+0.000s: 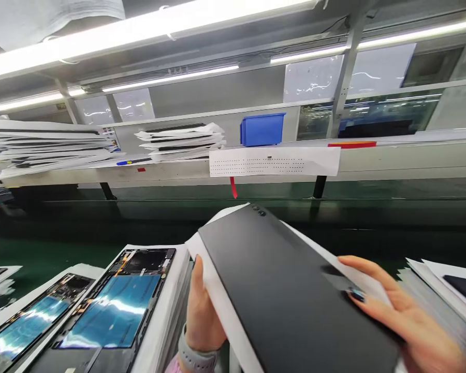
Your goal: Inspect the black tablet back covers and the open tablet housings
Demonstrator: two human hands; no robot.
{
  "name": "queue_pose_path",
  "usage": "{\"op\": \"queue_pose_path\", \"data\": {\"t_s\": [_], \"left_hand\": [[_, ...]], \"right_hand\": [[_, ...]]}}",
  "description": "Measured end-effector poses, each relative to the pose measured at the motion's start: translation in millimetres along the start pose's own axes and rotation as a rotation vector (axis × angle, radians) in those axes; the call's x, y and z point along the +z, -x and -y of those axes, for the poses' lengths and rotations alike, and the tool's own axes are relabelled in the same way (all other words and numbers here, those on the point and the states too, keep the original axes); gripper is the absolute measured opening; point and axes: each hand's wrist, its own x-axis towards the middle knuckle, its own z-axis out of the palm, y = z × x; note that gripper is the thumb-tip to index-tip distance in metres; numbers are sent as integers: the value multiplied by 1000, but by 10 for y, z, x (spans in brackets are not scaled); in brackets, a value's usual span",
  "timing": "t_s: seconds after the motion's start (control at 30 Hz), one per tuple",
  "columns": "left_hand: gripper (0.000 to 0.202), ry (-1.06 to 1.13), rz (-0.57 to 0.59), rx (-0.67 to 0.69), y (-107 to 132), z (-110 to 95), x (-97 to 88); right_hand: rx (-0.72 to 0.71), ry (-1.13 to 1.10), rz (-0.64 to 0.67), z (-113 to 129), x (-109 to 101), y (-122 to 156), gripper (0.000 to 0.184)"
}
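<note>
A matte black rectangular tablet (283, 295), edged by a white paper sheet (225, 321), was held above a green counter (54, 254). The left hand (204, 311) gripped it from below, with the fingers curled behind; the right hand (411, 321) supported it, with the fingers spread across its back. A blue plastic bin (262, 129) stood on a shelf (178, 173) beyond; its contents were hidden.

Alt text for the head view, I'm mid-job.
The left hand and right hand hold a black tablet on white paper. Opened tablets lie on a green belt to the left; stacked papers and a blue bin sit on the shelf.
</note>
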Motion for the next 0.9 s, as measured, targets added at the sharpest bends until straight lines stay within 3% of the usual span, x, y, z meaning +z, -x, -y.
{"op": "queue_pose_path", "data": {"t_s": [0.13,0.27,0.4,0.6,0.9], "left_hand": [[27,-50,-292,64,93,-52,46],[20,-103,-466,113,70,-163,64],[27,-94,-462,3,43,-300,-14],[26,-113,-458,-13,24,-338,-13],[33,-122,-440,19,-10,-336,-36]], "right_hand": [[17,-58,162,-9,344,-65,48],[-58,64,245,-53,424,-152,35],[-160,196,286,-131,363,-274,31],[-71,226,298,-160,375,-377,34],[127,-101,618,-251,517,-457,23]]}}
